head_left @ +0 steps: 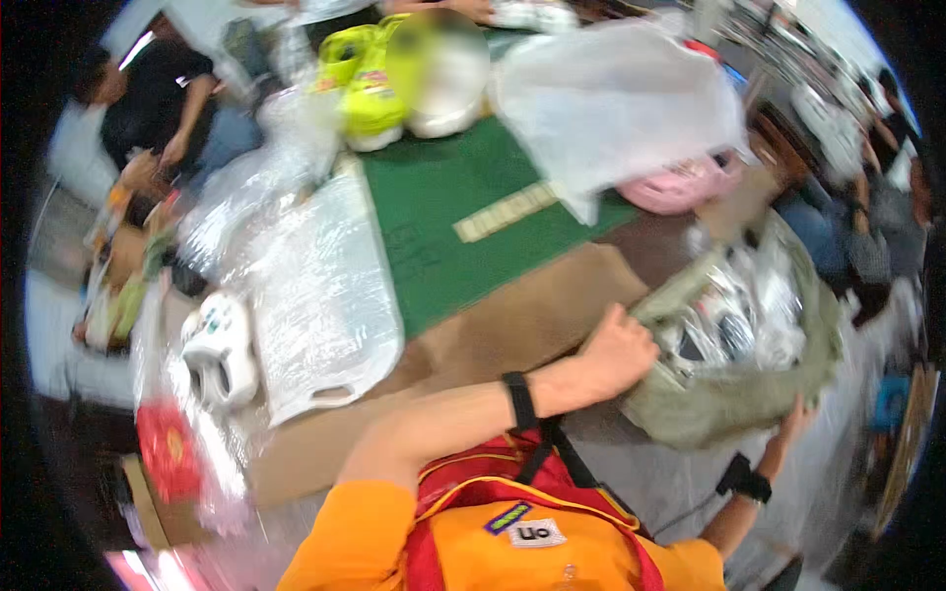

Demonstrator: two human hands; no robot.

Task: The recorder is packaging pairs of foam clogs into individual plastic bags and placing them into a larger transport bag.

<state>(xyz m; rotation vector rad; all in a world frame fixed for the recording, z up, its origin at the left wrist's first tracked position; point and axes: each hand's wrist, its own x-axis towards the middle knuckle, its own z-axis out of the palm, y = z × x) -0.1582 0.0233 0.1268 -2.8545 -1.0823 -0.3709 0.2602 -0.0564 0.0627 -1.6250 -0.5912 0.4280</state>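
- Two hands on the olive bag (734,394), lying at four o'clock off the table (512,325).
- Left hand (616,350) clamps its near rim, fingers curled.
- Right hand (796,419) cups the far underside, fingers hidden, grip unclear.

— What fills the sack (749,394)?
— Matt olive cloth, holding glossy, crinkled clear plastic (734,315).
— And the surface (512,325)?
— Dull brown board under a smooth green mat (443,207); shiny plastic bags (315,286) beside it.
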